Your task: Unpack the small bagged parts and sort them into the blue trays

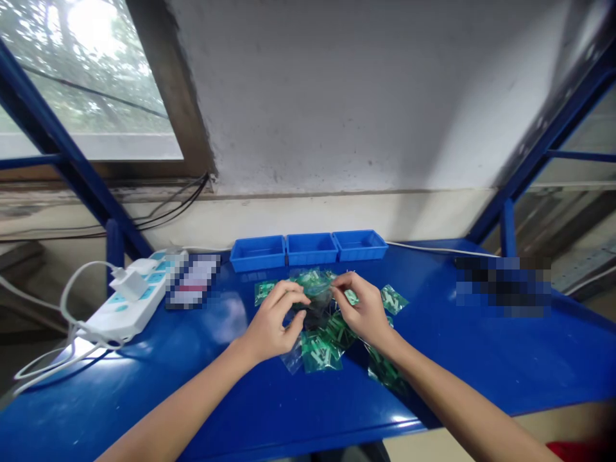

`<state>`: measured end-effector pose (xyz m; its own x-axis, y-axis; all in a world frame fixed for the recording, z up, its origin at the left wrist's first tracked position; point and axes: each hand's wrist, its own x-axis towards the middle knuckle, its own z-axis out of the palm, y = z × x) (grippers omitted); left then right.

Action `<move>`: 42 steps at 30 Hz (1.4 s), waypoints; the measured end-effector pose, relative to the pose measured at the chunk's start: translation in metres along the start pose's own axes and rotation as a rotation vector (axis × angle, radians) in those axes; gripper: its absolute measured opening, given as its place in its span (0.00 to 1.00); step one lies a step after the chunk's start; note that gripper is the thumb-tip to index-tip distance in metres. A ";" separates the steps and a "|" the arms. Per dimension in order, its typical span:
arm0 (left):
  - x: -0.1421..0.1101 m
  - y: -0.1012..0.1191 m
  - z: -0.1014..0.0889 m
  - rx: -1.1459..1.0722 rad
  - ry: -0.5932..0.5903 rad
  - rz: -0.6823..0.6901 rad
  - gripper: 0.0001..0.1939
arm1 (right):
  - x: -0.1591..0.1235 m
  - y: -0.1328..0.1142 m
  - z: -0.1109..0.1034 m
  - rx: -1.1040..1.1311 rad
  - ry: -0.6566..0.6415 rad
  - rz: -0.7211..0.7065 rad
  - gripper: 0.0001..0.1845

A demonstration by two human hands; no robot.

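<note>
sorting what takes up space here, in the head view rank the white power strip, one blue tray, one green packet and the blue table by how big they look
1. blue table
2. white power strip
3. blue tray
4. green packet

The strip lies nearer the camera than the tray, so that pair is unsure.

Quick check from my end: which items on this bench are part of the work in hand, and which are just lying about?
In the work:
- left hand and right hand, both pinching one clear bag
- pile of green-part bags
- three blue bins, likely

Lying about:
- white power strip with its cable
- blue table beneath it all
</note>
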<state>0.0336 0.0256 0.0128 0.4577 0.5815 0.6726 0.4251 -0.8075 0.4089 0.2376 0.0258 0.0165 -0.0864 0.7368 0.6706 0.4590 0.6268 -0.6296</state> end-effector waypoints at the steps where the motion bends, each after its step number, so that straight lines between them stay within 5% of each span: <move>1: 0.001 -0.001 0.000 -0.042 -0.023 -0.078 0.05 | -0.001 0.001 -0.001 -0.041 0.035 -0.063 0.02; 7: 0.004 -0.007 0.012 -0.522 -0.111 -0.555 0.15 | -0.005 0.003 -0.002 -0.087 -0.071 -0.234 0.08; 10: 0.002 -0.010 0.013 -0.415 -0.057 -0.496 0.10 | -0.007 -0.003 -0.002 -0.066 -0.210 -0.190 0.11; 13: 0.000 -0.011 0.007 -0.131 0.069 -0.240 0.03 | -0.005 -0.010 -0.002 -0.076 -0.255 -0.067 0.10; 16: 0.000 -0.008 0.003 0.033 0.079 -0.013 0.10 | -0.003 -0.017 0.000 0.007 -0.268 0.066 0.10; 19: -0.001 -0.004 0.003 0.139 0.036 0.077 0.13 | -0.002 -0.019 0.003 0.096 -0.251 0.176 0.17; 22: -0.002 -0.001 0.005 0.228 0.010 0.002 0.10 | -0.003 -0.015 0.006 0.074 -0.184 0.167 0.17; 25: 0.000 0.000 0.005 0.150 0.005 -0.202 0.10 | -0.006 -0.006 0.007 -0.040 -0.118 -0.005 0.12; 31: 0.005 -0.001 0.007 -0.486 -0.025 -0.603 0.17 | -0.008 0.010 0.009 -0.243 -0.167 -0.292 0.19; 35: 0.007 -0.006 0.003 -0.478 0.012 -0.623 0.09 | -0.006 0.006 0.005 -0.253 -0.221 -0.235 0.22; 42: 0.005 -0.009 -0.009 -0.129 0.167 -0.597 0.11 | -0.003 -0.003 -0.010 -0.035 -0.126 -0.004 0.19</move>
<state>0.0248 0.0353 0.0180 0.0383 0.9206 0.3886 0.4668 -0.3603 0.8076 0.2449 0.0191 0.0203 -0.1973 0.7619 0.6169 0.4890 0.6219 -0.6116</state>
